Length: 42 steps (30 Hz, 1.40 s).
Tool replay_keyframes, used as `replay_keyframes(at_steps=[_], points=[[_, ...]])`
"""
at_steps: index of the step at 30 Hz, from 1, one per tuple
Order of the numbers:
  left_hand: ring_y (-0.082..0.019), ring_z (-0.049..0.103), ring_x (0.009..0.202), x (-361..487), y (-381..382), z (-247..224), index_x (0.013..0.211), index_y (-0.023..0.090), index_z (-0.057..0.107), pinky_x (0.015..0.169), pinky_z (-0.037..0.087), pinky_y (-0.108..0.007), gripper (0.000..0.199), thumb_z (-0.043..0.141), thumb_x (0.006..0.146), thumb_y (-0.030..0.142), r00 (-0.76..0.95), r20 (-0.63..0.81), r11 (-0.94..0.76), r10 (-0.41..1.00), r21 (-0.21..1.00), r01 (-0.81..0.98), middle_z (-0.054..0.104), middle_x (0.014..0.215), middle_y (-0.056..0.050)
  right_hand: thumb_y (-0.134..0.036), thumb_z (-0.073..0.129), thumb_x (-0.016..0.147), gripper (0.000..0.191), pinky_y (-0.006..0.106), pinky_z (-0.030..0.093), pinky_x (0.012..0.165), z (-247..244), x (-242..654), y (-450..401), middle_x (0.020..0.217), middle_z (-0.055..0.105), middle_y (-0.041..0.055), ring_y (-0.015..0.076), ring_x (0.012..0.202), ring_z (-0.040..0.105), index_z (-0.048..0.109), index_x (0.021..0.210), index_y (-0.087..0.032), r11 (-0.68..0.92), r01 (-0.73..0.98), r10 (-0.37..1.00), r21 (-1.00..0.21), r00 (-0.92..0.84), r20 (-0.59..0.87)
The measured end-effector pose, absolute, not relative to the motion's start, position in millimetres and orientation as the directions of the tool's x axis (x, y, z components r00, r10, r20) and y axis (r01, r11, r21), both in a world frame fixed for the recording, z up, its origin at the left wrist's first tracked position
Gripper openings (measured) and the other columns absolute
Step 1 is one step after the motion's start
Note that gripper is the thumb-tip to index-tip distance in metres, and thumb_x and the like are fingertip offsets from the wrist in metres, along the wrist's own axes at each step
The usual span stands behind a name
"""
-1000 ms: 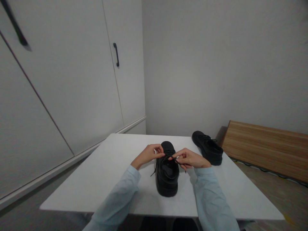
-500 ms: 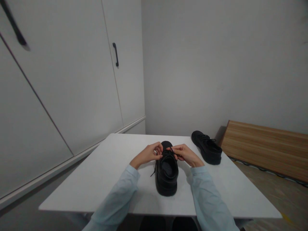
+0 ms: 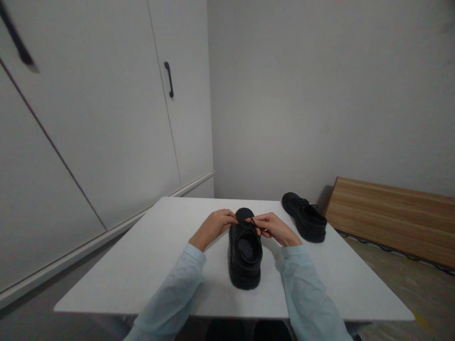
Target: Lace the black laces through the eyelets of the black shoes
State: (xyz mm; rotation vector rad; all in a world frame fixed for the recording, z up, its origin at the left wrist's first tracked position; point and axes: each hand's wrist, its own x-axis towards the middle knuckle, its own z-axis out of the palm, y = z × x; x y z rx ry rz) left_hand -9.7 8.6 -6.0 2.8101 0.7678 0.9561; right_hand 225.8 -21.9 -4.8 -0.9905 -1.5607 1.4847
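A black lace-up shoe (image 3: 245, 267) stands on the white table in front of me, its toe pointing away and its heel toward me. My left hand (image 3: 216, 225) is at the left of the laces, fingertips pinched together on the shoelace (image 3: 245, 230); the exact grip is too small to make out clearly. On the other side, my right hand (image 3: 272, 227) pinches a raised part of the lace between thumb and fingers, just above the shoe's tongue. The shoe's opening faces up, showing a dark grey insole.
A second black lace-up shoe (image 3: 304, 220) stands at the table's far right edge. Under both forearms lies the white table (image 3: 142, 265). White cabinet doors (image 3: 106, 118) with dark handles rise at the left, and a wood-grain board (image 3: 391, 220) leans by the wall on the right.
My left hand has shifted slightly left and closed its fingertips. The lace end that hung at the shoe's left side no longer shows there. The right hand keeps its pinch.
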Motion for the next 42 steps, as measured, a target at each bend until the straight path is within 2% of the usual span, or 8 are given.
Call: replay_keyframes(at_steps=[3, 7, 11, 15, 22, 26, 34, 42], points=[[-0.017, 0.062, 0.085, -3.6, 5.1, -8.3, 0.094, 0.020, 0.069, 0.076, 0.050, -0.027, 0.016, 0.058, 0.083, 0.017, 0.665, 0.614, -0.881, 0.425, 0.113, 0.459, 0.068, 0.091, -0.006, -0.044, 0.065, 0.075, 0.042, 0.020, 0.011, 0.037, -4.5, 225.7, -22.1, 0.051, 0.054, -0.0024, 0.0019, 0.036, 0.030, 0.070, 0.097, -0.009, 0.035, 0.053, 0.909, -0.998, -0.417, 0.010], [-0.015, 0.062, 0.083, 9.1, -0.4, -12.7, 0.097, 0.020, 0.068, 0.073, 0.051, -0.027, 0.017, 0.056, 0.086, 0.024, 0.568, 0.737, -0.888, 0.366, 0.095, 0.449, 0.067, 0.091, -0.007, -0.046, 0.064, 0.075, 0.038, 0.021, 0.010, 0.038, -2.7, 224.8, -23.3, 0.049, 0.052, -0.0032, 0.0019, 0.037, 0.028, 0.071, 0.082, -0.009, 0.044, 0.095, 0.910, -0.994, -0.414, 0.001], [-0.015, 0.061, 0.079, 20.6, -4.8, -17.2, 0.090, 0.018, 0.070, 0.070, 0.051, -0.027, 0.016, 0.056, 0.086, 0.026, 0.441, 0.815, -0.875, 0.377, 0.157, 0.458, 0.067, 0.086, -0.006, -0.047, 0.063, 0.075, 0.038, 0.021, 0.010, 0.039, -1.7, 223.5, -23.0, 0.046, 0.049, -0.0045, 0.0020, 0.037, 0.026, 0.070, 0.077, -0.009, 0.045, 0.150, 0.918, -0.988, -0.395, -0.018], [-0.014, 0.061, 0.076, 28.5, -9.2, -18.5, 0.081, 0.018, 0.071, 0.068, 0.050, -0.026, 0.013, 0.060, 0.083, 0.025, 0.298, 0.825, -0.837, 0.480, 0.330, 0.436, 0.066, 0.081, -0.005, -0.049, 0.063, 0.075, 0.041, 0.021, 0.013, 0.040, -1.4, 223.2, -22.5, 0.045, 0.049, -0.0041, 0.0031, 0.038, 0.028, 0.071, 0.081, -0.009, 0.093, 0.211, 0.928, -0.973, -0.373, 0.008], [-0.018, 0.062, 0.075, 34.8, -8.2, -14.5, 0.069, 0.019, 0.072, 0.074, 0.046, -0.030, 0.005, 0.070, 0.072, 0.023, 0.227, 0.494, -0.544, 0.839, 0.757, 0.361, 0.069, 0.072, -0.003, -0.045, 0.067, 0.073, 0.039, 0.021, 0.025, 0.045, 2.7, 222.1, -26.4, 0.053, 0.056, -0.0007, 0.0070, 0.047, 0.038, 0.074, 0.091, -0.012, 0.210, 0.230, 0.919, -0.950, -0.379, 0.112], [-0.019, 0.062, 0.072, 34.5, -4.4, -14.0, 0.071, 0.015, 0.073, 0.069, 0.046, -0.029, 0.016, 0.070, 0.068, 0.030, 0.292, 0.290, -0.365, 0.911, 0.899, 0.244, 0.070, 0.072, -0.006, -0.042, 0.069, 0.072, 0.037, 0.024, 0.035, 0.052, 4.0, 220.5, -28.1, 0.064, 0.065, 0.0030, 0.0099, 0.052, 0.045, 0.075, 0.094, -0.014, 0.258, 0.226, 0.906, -0.939, -0.394, 0.154], [-0.019, 0.061, 0.073, 32.2, -3.9, -11.7, 0.068, 0.012, 0.072, 0.071, 0.045, -0.029, 0.030, 0.074, 0.061, 0.040, 0.349, 0.214, -0.276, 0.912, 0.951, 0.139, 0.069, 0.071, -0.007, -0.037, 0.063, 0.079, 0.031, 0.025, 0.038, 0.054, 6.1, 218.6, -31.7, 0.068, 0.069, 0.0042, 0.0135, 0.055, 0.052, 0.074, 0.098, -0.016, 0.375, 0.342, 0.888, -0.861, -0.400, 0.228], [-0.017, 0.060, 0.071, 32.0, -6.3, -9.8, 0.072, 0.011, 0.070, 0.071, 0.044, -0.028, 0.026, 0.074, 0.061, 0.034, 0.374, 0.150, -0.197, 0.915, 0.976, 0.089, 0.068, 0.071, -0.005, -0.029, 0.060, 0.080, 0.024, 0.026, 0.038, 0.059, 6.5, 218.7, -31.6, 0.082, 0.074, 0.0059, 0.0173, 0.064, 0.058, 0.074, 0.099, -0.022, 0.513, 0.573, 0.856, -0.639, -0.393, 0.335]])
